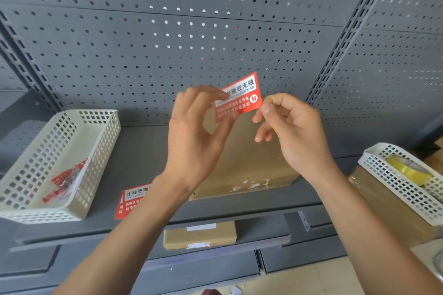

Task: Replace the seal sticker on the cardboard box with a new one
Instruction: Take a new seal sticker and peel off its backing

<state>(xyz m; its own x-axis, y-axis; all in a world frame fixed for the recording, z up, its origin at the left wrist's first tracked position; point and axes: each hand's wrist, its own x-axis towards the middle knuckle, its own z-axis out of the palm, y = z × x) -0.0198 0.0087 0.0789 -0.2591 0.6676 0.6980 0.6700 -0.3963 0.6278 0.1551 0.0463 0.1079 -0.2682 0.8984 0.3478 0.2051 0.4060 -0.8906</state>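
Pinching new sticker (237, 98) between left hand (194, 132) and right hand (292, 127), seemingly peeling backing; next, pressing onto box (244, 165) seam.

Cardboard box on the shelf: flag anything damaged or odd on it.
The cardboard box shows torn white scraps along its front edge, apparently leftover residue from a sticker. The new seal sticker is held above it, not yet applied.

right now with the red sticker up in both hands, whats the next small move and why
Probably peel the sticker off its backing, starting at the corner the right hand pinches. Both hands hold it in the air: the left hand grips its left end, and it is not yet on the box, whose front edge shows only torn white residue.
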